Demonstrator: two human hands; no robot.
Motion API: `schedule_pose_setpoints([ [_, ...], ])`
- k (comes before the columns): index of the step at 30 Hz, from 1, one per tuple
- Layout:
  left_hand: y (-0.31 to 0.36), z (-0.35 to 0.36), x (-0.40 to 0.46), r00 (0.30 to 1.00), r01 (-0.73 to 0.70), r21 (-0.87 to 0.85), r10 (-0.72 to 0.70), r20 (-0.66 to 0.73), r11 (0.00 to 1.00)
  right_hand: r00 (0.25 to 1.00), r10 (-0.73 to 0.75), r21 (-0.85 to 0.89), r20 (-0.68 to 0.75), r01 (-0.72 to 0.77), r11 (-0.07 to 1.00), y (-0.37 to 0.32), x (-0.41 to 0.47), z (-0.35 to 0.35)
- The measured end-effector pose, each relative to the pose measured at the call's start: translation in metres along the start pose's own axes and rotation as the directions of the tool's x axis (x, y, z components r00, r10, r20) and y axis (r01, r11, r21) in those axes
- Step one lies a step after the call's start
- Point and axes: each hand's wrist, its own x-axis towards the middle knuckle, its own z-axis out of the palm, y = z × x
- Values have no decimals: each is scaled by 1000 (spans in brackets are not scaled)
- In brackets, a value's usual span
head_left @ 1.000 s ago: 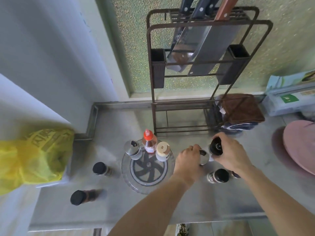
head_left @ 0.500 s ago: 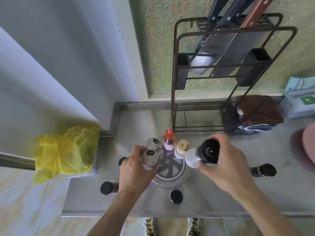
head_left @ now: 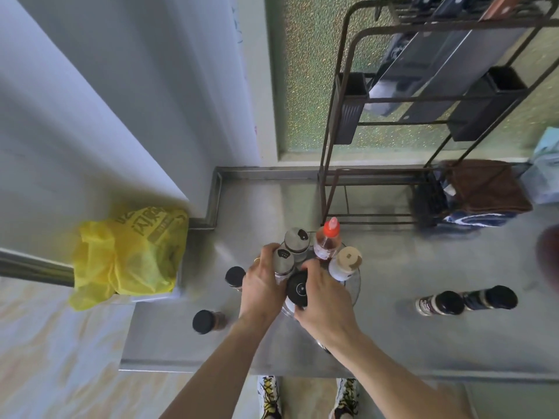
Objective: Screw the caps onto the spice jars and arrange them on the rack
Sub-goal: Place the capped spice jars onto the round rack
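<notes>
A round clear rack (head_left: pixel 356 285) sits on the steel counter. On it stand a silver-capped shaker (head_left: pixel 297 239), a red-capped bottle (head_left: pixel 327 242) and a white jar with a cork lid (head_left: pixel 346 263). My left hand (head_left: pixel 260 288) grips a second silver-capped shaker (head_left: pixel 283 261) at the rack's left edge. My right hand (head_left: pixel 325 309) holds a black-capped jar (head_left: pixel 297 290) upright over the rack's front. Two black-capped jars (head_left: pixel 234 276) (head_left: pixel 204 321) stand left of the rack. Two more (head_left: pixel 442 303) (head_left: pixel 491 297) lie on their sides to the right.
A tall dark wire stand (head_left: pixel 393 116) with knives and a cleaver rises behind the rack. A brown cloth (head_left: pixel 484 186) lies at its right foot. A yellow plastic bag (head_left: pixel 130 252) sits on the ledge to the left. The counter's front edge (head_left: pixel 272 368) is near my body.
Both hands moved left from the counter's middle onto the rack, carrying the shaker and the black-capped jar. The black-capped jar went from tilted in the air to upright and low over the rack.
</notes>
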Motion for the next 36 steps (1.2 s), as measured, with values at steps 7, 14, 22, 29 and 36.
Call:
schedule_pose_setpoints([
  [7,-10,5,-33,1000,6,-44,-4,29,999,998,-54,-41,-22,53,998,-2,-1,12],
  [14,-23,19,-46,964,259,-176,-242,109,950,999,-34,-27,-25,33,999,-15,5,23],
  [22,-30,19,-40,960,266,-208,-238,147,941,996,18,-78,-90,-25,997,-24,17,37],
  [29,-38,11,-55,953,286,-79,-274,132,955,988,-18,120,-154,37,992,-7,-7,0],
  [36,-22,33,-139,991,-27,-94,39,128,995,852,308,249,-423,-218,944,95,-76,-58],
])
